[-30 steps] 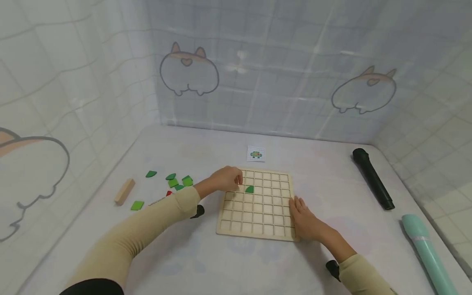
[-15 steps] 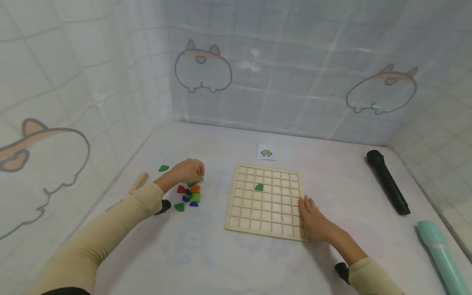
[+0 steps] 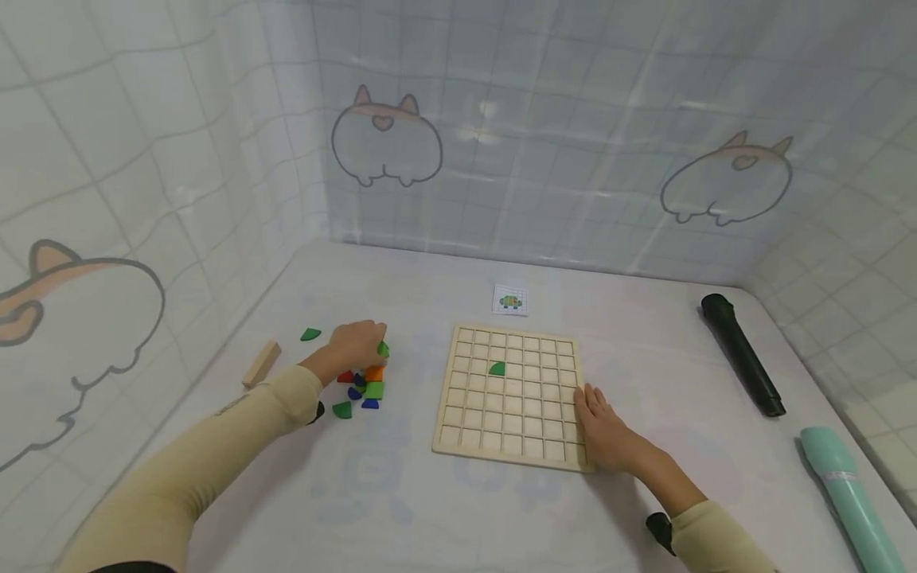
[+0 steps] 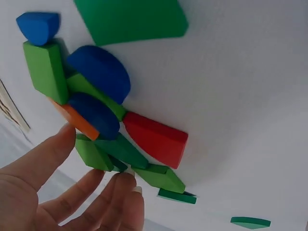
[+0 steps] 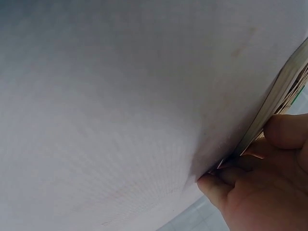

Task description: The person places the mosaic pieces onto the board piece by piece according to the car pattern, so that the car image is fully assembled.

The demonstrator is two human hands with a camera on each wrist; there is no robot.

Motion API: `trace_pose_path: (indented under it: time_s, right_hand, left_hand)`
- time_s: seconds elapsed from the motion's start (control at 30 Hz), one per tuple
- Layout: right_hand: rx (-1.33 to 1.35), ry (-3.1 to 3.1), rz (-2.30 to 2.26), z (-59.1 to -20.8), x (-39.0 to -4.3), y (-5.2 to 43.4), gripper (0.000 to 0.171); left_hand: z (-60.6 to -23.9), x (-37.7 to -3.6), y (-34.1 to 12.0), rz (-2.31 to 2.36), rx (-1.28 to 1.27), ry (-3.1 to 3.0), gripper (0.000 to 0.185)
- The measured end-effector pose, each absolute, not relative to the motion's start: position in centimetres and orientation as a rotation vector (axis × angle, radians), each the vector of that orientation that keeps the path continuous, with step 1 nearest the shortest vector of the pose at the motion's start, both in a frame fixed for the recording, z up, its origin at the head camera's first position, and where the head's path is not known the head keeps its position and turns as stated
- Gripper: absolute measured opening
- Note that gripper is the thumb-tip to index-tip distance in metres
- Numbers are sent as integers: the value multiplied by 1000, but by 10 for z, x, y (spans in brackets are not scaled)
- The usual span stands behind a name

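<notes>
My left hand (image 3: 353, 344) reaches over a loose pile of coloured blocks left of the board. In the left wrist view its thumb and fingers are apart, tips right at a light green block (image 4: 91, 153) and the neighbouring orange block (image 4: 74, 119). Around them lie a red block (image 4: 159, 139), blue rounded blocks (image 4: 102, 72) and several green pieces. The wooden grid board (image 3: 473, 438) carries one dark green quarter-round piece (image 3: 497, 368). Along the board's right edge rests my right hand (image 3: 605, 434), fingers extended; in the right wrist view they touch the rim (image 5: 269, 103).
A small card with a turtle-like picture (image 3: 510, 300) lies behind the board. On the left are a wooden bar (image 3: 261, 364) and a separate dark green piece (image 3: 310, 334). A black microphone-shaped object (image 3: 741, 354) and a mint-green one (image 3: 848, 493) lie far right.
My left hand has moved left from the board to the block pile and dipped slightly there. The right hand stays at the board's edge. The head view has shifted somewhat.
</notes>
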State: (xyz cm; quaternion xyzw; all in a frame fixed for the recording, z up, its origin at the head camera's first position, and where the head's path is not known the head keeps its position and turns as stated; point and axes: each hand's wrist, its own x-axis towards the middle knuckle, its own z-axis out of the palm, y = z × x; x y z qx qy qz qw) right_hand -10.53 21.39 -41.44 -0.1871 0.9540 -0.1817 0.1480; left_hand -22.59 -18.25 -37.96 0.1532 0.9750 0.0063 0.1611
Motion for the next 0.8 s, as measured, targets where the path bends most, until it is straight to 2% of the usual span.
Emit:
trace_pose_path:
  time_s: [0.37,0.8]
  right_hand:
    - [-553,2755,-527,-416,-104,215,49]
    - [-547,2745,-487,-414,-106,211,47]
  left_hand:
    - [-388,-231,-178,-20,470,2760,22]
    - [-392,-234,-181,58,493,2694,18]
